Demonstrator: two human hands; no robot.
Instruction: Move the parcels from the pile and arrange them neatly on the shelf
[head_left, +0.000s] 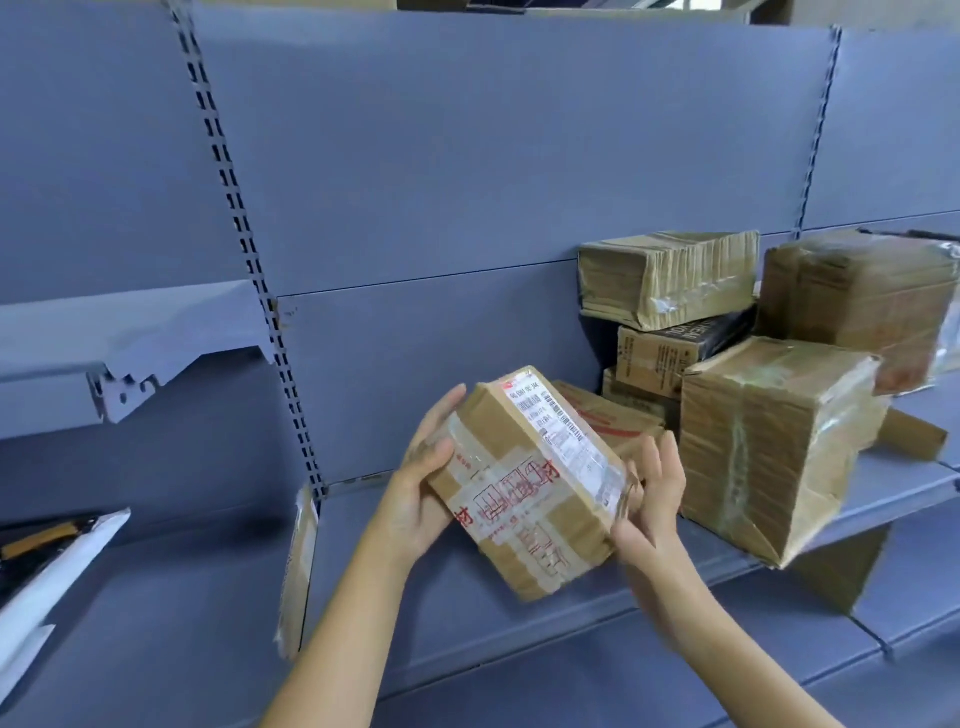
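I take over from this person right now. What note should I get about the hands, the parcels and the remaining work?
Left hand grips the left end of the labelled parcel, thumb on top.
Right hand presses its right end with straight fingers.
The parcel hangs tilted above the blue shelf, not set down.
Done: several brown parcels are stacked at the shelf's right, a large taped box in front.
Left: set this parcel down, probably on the bare shelf beside the stack; the pile is out of view.
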